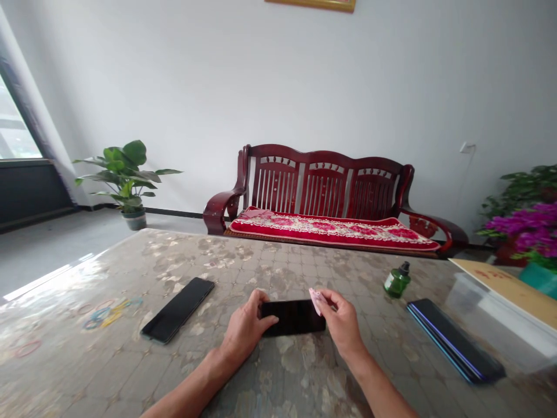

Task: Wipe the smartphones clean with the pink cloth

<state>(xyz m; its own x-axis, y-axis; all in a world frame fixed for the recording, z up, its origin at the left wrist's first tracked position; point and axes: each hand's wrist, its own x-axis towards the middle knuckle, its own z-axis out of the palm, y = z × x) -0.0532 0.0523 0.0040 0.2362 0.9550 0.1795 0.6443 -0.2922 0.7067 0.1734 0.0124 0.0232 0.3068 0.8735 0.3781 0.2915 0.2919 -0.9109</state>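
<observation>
A black smartphone (292, 318) is held sideways just over the table, its dark screen facing up. My left hand (244, 325) grips its left end, thumb on the screen edge and fingers behind. My right hand (342, 320) is at the phone's right end, pinching a small pinkish-white cloth (316, 301) against the upper right corner. Left of my hands, another black smartphone (178, 310) lies flat on the table. On the right, a stack of phones (455, 339) with blue edges lies beside a green pump bottle (397, 280).
Several coloured rubber bands (107, 314) lie on the patterned tablecloth (191, 377) at the left. A clear plastic box (491, 325) with a tan envelope (509, 287) on top stands at the right, near purple flowers (528, 229). Beyond the table is a wooden bench (324, 183).
</observation>
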